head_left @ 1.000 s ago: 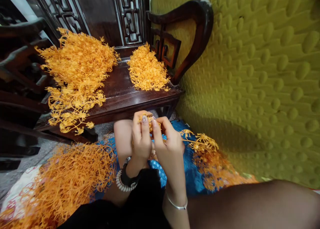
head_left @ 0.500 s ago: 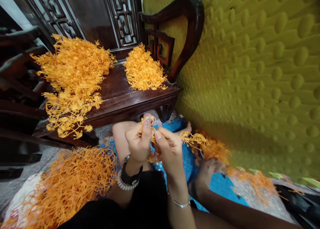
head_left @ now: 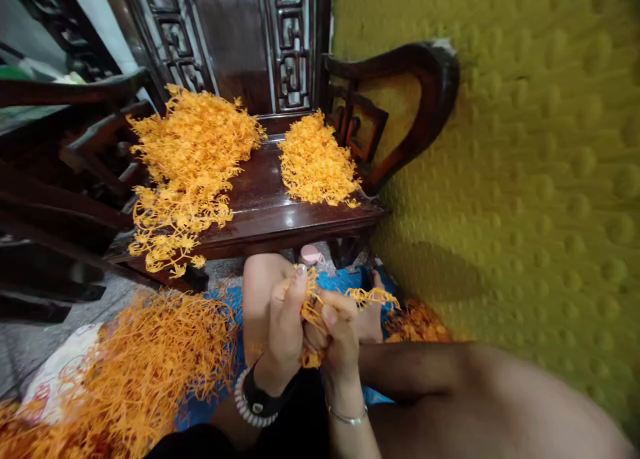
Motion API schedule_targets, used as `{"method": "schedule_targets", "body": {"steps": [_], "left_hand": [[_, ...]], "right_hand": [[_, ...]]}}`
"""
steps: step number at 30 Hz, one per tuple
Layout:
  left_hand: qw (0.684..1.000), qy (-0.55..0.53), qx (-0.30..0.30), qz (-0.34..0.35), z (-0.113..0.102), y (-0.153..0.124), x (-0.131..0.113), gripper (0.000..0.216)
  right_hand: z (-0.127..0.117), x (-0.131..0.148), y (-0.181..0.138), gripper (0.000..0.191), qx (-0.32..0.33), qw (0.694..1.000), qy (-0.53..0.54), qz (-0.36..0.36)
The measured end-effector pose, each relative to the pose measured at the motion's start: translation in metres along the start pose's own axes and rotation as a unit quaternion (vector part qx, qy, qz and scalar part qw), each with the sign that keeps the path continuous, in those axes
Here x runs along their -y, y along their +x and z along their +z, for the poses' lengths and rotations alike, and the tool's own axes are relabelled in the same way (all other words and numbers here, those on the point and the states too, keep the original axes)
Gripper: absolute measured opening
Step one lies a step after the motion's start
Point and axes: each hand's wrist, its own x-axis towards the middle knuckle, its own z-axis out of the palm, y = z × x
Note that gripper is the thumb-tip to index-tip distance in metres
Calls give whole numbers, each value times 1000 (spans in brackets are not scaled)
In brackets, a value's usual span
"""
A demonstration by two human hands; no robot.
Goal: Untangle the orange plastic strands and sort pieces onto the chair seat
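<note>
My left hand is closed, thumb pressed on an orange, stringy plastic sprig. Beside it, my right hand pinches the same orange stuff, and a knobbly strand sticks out past its knuckles to the right. Both hands are held close together above my lap. How the pieces join between the fingers is hidden. On the dark wooden chair ahead lie a large yellow-orange heap of sprigs and a smaller heap.
A big pile of thin orange strands lies at the left, partly over a white printed sack and a blue mat. More orange strands lie by the yellow-green padded wall. My bent bare leg spans the right side.
The view has shifted, so chair and heaps appear farther right and lower. My right leg has swung up across the lower right. The hands stay together on the orange sprig, their grip slightly changed.
</note>
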Motion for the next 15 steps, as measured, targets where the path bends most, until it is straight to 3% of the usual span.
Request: {"method": "schedule_targets", "body": {"steps": [8,12,15], "left_hand": [[992,-10,-127,9,15,48,-8,50],[989,-49,-139,13,22,72,-10,44],[983,-99,-145,56,24,96,-19,42]], "right_hand": [[-9,-14,64,52,79,993,88,19],[-18,-20,90,49,110,985,130,26],[-25,-20,108,51,136,971,194,-3]]}}
